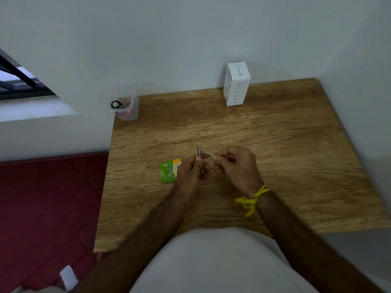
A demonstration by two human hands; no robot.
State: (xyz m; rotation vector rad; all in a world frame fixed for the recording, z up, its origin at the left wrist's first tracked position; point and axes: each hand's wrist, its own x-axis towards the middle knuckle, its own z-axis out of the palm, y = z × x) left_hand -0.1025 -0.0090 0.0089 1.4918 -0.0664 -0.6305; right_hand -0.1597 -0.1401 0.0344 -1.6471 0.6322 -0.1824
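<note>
I hold a small metal nail clipper (pixel 198 151) just above the tabletop (pixel 285 144), a little nearer than its middle. Its long axis runs near to far, almost upright. The head end points away from me toward the far wall, and the lower end is buried in my left hand (pixel 190 171). That hand is curled around the body, with the thumb pressed against its near side just below the head. From the head a thin metal arm (pixel 208 154) angles out to the right and slightly toward me. My right hand (pixel 234 163) pinches the end of it between thumb and forefinger, the other fingers curled in beneath. The clipper stands at the far edge of my left hand, to the left of my right fingertips. My hands are close together, knuckles almost meeting below the arm. A yellow thread (pixel 251 198) is tied on my right wrist. A green and orange sachet (pixel 170 171) lies flat just left of my left hand. A white box (pixel 236 83) stands upright at the far edge. At the far left corner a clear plastic tub (pixel 127 111) holds black-handled scissors (pixel 117 104).
</note>
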